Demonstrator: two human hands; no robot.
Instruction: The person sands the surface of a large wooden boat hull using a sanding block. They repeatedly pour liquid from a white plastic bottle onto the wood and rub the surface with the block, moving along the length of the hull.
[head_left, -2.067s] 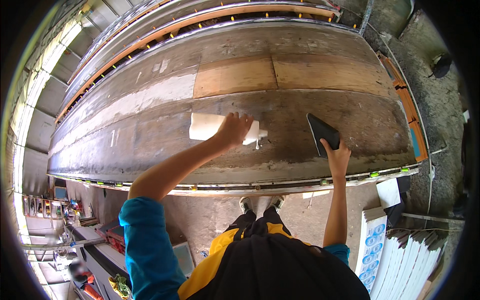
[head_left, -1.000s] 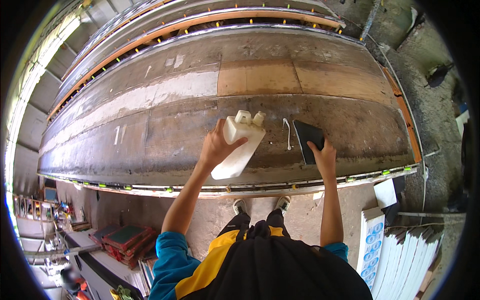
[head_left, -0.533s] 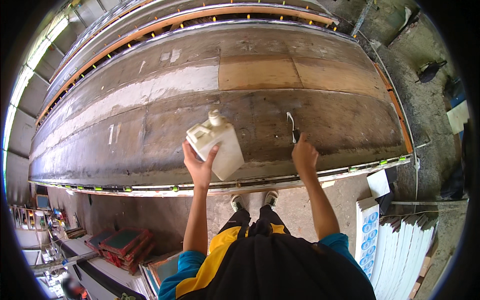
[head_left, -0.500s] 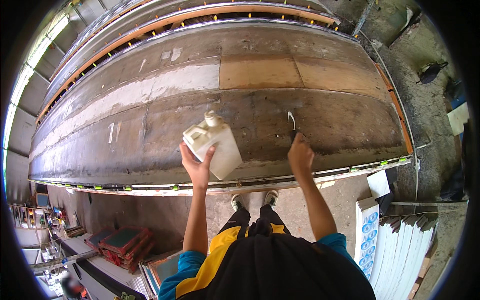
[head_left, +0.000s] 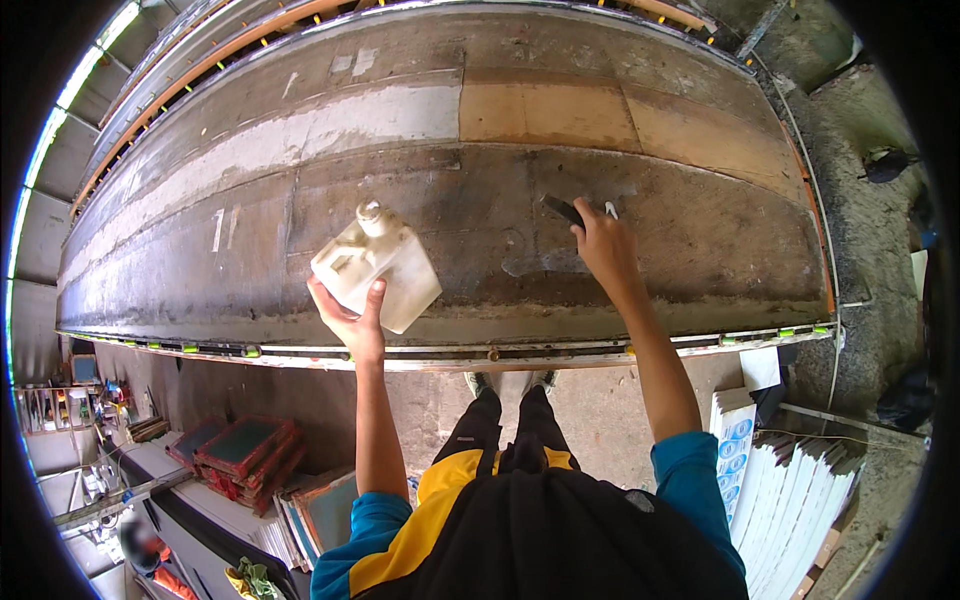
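My left hand (head_left: 348, 318) grips an off-white plastic jug (head_left: 405, 268) with a moulded handle and a capped neck, held tilted above the near part of a long, stained brown table (head_left: 400, 190). Farther to the right, my right hand (head_left: 604, 240) is closed round a small dark, bar-like hand tool (head_left: 562, 209), low over the surface. A small white piece (head_left: 611, 209) shows beside its fingers; whether it belongs to the tool I cannot tell. Pale, wet-looking smears (head_left: 540, 262) mark the surface near this hand.
A raised rail with green and yellow clips (head_left: 252, 351) runs along the table's near edge. Red-framed panels (head_left: 245, 455) are stacked at the lower left, white boards (head_left: 790, 510) at the lower right. Another person (head_left: 150, 555) shows at the lower left rim.
The jug and my left hand have shifted left. My right hand has moved up and away over the table, and the tool has turned to point left. Pale smears now show near it.
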